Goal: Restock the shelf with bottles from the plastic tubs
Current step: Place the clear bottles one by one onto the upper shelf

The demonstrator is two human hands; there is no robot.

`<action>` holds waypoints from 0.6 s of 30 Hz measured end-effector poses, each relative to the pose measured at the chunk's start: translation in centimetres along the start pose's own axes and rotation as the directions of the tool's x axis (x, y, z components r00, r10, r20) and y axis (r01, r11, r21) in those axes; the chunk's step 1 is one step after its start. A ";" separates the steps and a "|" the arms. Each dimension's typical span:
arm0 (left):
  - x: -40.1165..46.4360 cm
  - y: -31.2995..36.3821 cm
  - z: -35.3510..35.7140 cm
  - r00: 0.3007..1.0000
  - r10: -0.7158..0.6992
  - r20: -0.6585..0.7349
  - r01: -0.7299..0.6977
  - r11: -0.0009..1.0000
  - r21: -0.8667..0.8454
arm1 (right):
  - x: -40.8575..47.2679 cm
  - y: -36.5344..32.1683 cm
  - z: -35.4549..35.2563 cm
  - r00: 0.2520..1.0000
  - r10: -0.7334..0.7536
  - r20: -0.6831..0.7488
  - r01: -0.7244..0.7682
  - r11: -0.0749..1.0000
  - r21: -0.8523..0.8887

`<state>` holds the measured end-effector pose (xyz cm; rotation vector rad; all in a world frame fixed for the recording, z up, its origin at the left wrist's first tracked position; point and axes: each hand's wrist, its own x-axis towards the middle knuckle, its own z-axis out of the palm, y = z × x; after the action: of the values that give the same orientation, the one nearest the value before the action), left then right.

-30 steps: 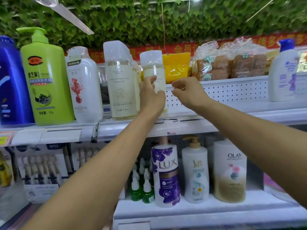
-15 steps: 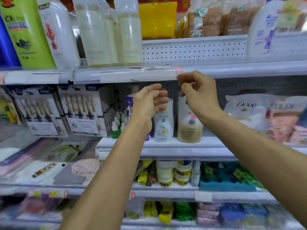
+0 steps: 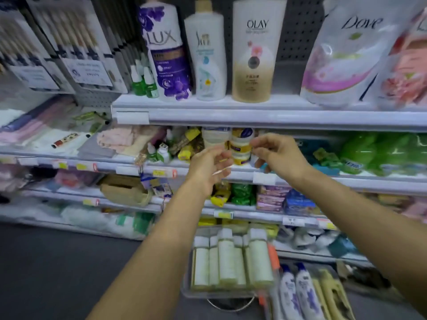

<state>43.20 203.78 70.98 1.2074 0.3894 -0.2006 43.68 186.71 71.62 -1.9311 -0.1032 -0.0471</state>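
Midair, my left hand (image 3: 211,168) and right hand (image 3: 278,155) hung with loosely curled fingers, each grip holding nothing; pale bottles (image 3: 233,259) filled the tub (image 3: 187,289) at six o'clock.

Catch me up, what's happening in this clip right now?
A person is restocking a shop shelf. Both hands are empty: the left hand and right hand hang in mid-air in front of the shelves, fingers loosely curled. Below them, a clear plastic tub on the floor holds pale wrapped bottles, none picked up yet.
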 end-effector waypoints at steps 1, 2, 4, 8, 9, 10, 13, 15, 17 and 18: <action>0.3 -1.4 -0.5 0.999 -0.042 -0.023 0.043 0.999 0.010 | -0.4 1.5 0.3 0.999 0.047 0.020 -0.047 0.999 0.003; 0.6 -2.9 -0.9 0.995 -0.086 -0.043 0.087 0.996 0.015 | -0.9 3.0 0.7 0.995 0.095 0.035 -0.095 0.995 0.007; 1.3 -5.7 -1.6 0.985 -0.154 -0.074 0.154 0.988 0.004 | -1.7 5.9 1.5 0.981 0.188 0.048 -0.189 0.982 0.025; 2.1 -11.3 -3.4 0.959 -0.256 -0.119 0.253 0.967 -0.038 | -3.2 11.2 3.4 0.941 0.325 0.099 -0.330 0.943 0.050; 2.3 -12.7 -4.0 0.950 -0.283 -0.132 0.280 0.959 -0.036 | -3.5 12.4 4.0 0.928 0.355 0.112 -0.363 0.930 0.058; 2.6 -14.3 -4.8 0.940 -0.308 -0.146 0.308 0.951 -0.024 | -3.8 13.5 4.6 0.915 0.384 0.121 -0.393 0.917 0.062; 3.8 -18.4 -7.3 0.911 -0.361 -0.200 0.372 0.928 0.022 | -4.4 16.8 6.6 0.873 0.462 0.155 -0.474 0.879 0.050; 4.6 -20.9 -8.7 0.888 -0.394 -0.237 0.409 0.912 0.014 | -4.9 19.3 8.1 0.840 0.511 0.182 -0.526 0.849 0.045; 5.3 -23.0 -10.0 0.864 -0.427 -0.266 0.441 0.897 -0.009 | -5.7 21.9 9.4 0.808 0.551 0.211 -0.569 0.821 0.035; 5.7 -24.0 -10.5 0.854 -0.441 -0.277 0.454 0.891 -0.017 | -6.0 23.2 10.1 0.790 0.570 0.227 -0.590 0.807 0.025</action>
<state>38.02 205.54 44.74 1.1806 0.9179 -0.4503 39.71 187.70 45.91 -1.7911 0.3523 0.5696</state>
